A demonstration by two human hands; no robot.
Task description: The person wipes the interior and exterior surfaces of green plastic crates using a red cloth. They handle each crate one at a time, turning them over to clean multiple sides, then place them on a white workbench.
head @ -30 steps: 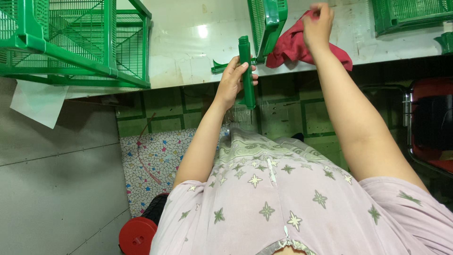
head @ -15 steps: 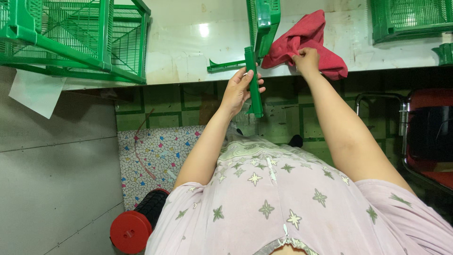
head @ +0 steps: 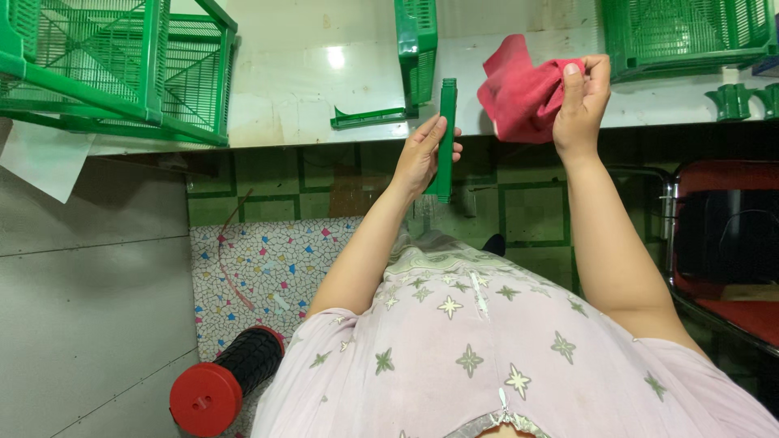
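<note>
My left hand (head: 425, 154) grips a long green plastic bar (head: 446, 130) and holds it upright at the front edge of the white worktop (head: 292, 89). Raised to the right of the bar, my right hand (head: 583, 101) pinches a bunched red cloth (head: 519, 93). The cloth hangs clear of the bar, a small gap between them. Behind the bar a green mesh panel (head: 417, 45) stands on edge on the worktop, and a short green plastic strip (head: 369, 119) lies flat to its left.
A green mesh crate frame (head: 114, 65) sits at the left of the worktop and another green basket (head: 686, 32) at the back right, with small green fittings (head: 734, 101) beside it. Below are a red chair (head: 730, 243), a red-capped black roller (head: 223, 381) and a patterned mat (head: 268, 259).
My right hand lifted the red cloth off the worktop and drew it towards me, beside the bar. My left hand kept hold of the green bar and raised it slightly.
</note>
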